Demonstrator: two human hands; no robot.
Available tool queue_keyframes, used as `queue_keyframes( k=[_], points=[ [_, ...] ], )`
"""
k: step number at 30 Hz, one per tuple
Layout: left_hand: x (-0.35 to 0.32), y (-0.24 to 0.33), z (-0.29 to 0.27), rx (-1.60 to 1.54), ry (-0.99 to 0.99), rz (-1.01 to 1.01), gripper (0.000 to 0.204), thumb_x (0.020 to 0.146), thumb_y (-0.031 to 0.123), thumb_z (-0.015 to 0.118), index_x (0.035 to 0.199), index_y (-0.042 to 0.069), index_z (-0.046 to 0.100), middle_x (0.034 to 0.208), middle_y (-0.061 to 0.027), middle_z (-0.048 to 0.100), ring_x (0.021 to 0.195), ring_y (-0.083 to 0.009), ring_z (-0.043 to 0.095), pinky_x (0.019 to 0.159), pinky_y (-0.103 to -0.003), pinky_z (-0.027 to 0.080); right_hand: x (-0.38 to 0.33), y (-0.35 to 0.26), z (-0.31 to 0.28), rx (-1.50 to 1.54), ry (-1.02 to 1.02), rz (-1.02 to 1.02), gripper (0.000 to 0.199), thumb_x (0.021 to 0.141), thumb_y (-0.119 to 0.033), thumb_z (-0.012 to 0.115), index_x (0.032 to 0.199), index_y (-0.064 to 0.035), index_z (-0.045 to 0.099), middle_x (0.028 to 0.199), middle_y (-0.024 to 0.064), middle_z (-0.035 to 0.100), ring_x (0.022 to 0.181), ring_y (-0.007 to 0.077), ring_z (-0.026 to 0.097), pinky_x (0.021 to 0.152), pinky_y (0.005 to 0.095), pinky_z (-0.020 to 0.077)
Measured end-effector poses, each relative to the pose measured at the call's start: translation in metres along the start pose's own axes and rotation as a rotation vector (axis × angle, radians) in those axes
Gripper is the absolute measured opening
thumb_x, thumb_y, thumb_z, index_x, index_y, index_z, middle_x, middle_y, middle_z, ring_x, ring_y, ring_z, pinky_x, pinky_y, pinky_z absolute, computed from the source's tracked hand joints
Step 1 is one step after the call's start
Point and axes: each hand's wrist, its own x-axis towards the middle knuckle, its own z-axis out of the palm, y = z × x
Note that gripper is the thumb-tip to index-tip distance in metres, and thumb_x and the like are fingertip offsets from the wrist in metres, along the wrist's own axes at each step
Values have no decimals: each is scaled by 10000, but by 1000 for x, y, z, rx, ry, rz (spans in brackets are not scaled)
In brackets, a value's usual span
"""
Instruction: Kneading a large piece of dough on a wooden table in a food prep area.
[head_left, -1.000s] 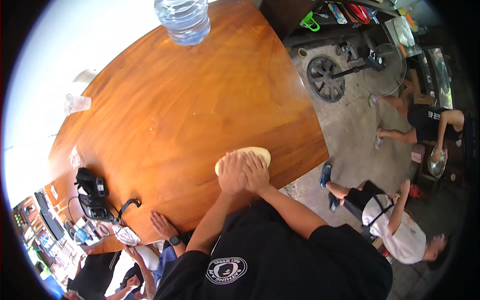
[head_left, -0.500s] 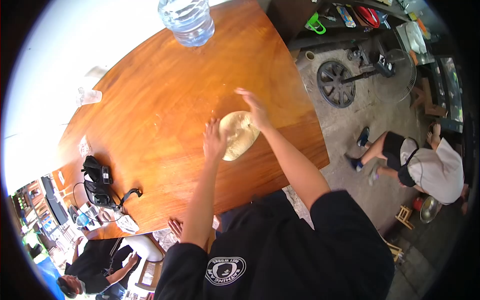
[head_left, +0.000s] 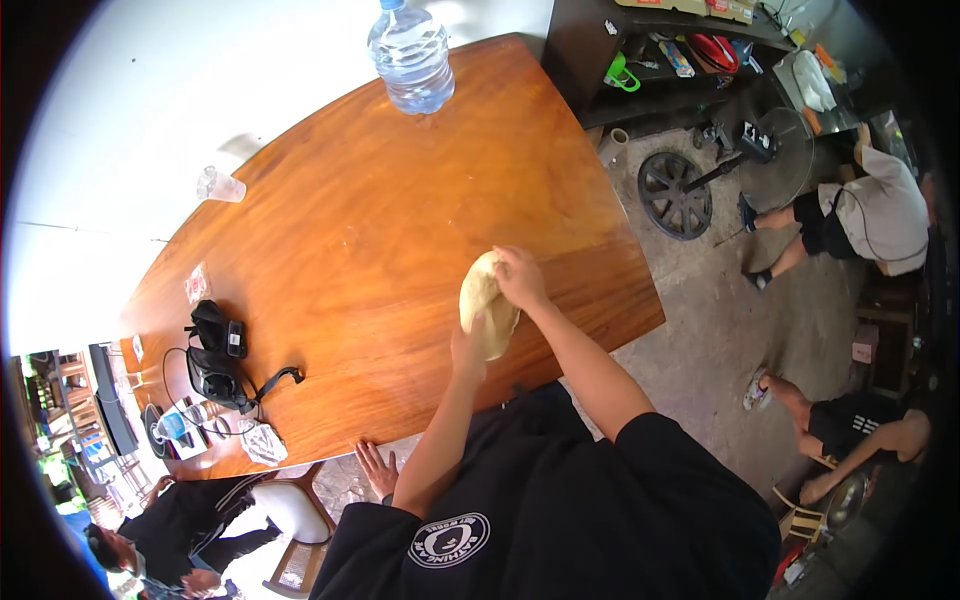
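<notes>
A flat, pale disc of dough is lifted off the brown wooden table and hangs between both hands. My left hand grips its lower edge from beneath. My right hand holds its upper right edge, fingers curled over the rim. The dough stands tilted almost on edge above the table's near side.
A large clear water bottle stands at the table's far end. A plastic cup sits at the left edge, a black bag with straps near the left corner. Another person's hand rests on the near edge. People sit on the floor at right.
The dough lay flat under both hands, then was spread out on the table; now both hands have lifted it up on edge. The view has shifted too.
</notes>
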Motion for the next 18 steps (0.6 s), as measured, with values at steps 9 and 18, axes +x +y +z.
queue_keyframes(
  k=[9,18],
  points=[
    [1,28,-125,679,117,303,537,904,337,681,1261,-59,618,1119,-185,706,1111,-253,641,964,-371,473,-139,-51,27,-450,-147,-450,733,880,-346,567,1400,145,409,1505,319,360,1423,435,331,1183,523,238],
    [43,76,-93,703,137,460,437,982,371,562,1177,-9,654,1143,-206,678,1094,-366,628,918,-399,477,-5,-96,-14,-281,-961,-41,556,917,-431,553,1253,6,623,1217,274,637,1132,360,634,998,469,473]
  ],
)
